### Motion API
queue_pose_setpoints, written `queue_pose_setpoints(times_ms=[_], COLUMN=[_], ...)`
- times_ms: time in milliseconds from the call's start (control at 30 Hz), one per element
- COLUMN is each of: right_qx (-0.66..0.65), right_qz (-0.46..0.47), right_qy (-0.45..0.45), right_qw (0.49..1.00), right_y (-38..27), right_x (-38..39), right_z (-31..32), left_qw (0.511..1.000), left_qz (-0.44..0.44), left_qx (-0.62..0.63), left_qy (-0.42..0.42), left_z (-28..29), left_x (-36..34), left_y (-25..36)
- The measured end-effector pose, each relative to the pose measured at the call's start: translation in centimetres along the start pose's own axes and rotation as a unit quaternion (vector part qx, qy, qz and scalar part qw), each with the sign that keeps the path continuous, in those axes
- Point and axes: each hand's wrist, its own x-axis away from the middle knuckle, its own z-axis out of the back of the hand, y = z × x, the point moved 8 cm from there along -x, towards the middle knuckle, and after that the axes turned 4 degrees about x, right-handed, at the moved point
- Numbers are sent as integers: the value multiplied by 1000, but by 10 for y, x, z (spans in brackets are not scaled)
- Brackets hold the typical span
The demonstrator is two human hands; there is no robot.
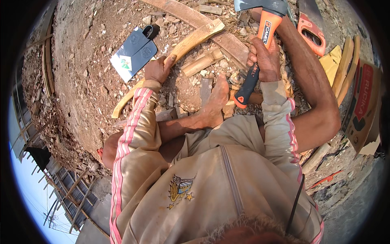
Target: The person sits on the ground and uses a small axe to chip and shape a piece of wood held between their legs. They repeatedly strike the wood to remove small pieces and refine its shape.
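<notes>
My left hand (159, 70) is closed around a curved, pale piece of wood (195, 38), which slants from the lower left up to the right. Its far end lies over a long flat plank (231, 42) on the ground. In my right hand (267, 60) is a hatchet (271, 25) with an orange and black handle, gripped around the middle. The steel head is up at the top edge, partly cut off by the picture. A short split wood block (202, 62) lies below the curved piece, near my bare foot (218, 95).
A dark blue pouch-like item (140, 45) lies left of the curved wood. At the right are a handsaw with an orange handle (312, 35), curved wood strips (344, 67) and a cardboard box (365, 105). Wood chips and stones litter the ground; my bent legs flank the work area.
</notes>
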Motion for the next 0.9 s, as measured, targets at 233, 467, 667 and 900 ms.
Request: queue_pose_setpoints(times_ms=[233,467,667,900], right_qx=[89,97,17,70], right_qz=[-38,-35,19,-52], right_qy=[-88,-61,-7,-36], right_qw=[991,993,1000,996], right_y=[48,41,9,30], right_x=[12,7,6,10], right_z=[-25,-18,-8,-17], left_qw=[1000,1000,1000,1000], left_qz=[-5,-5,3,1], left_qx=[11,1,3,0], left_qy=[6,12,0,-8], left_z=[0,-4,-2,-2], left_x=[7,5,3,4], left_y=[-1,-5,-1,-1])
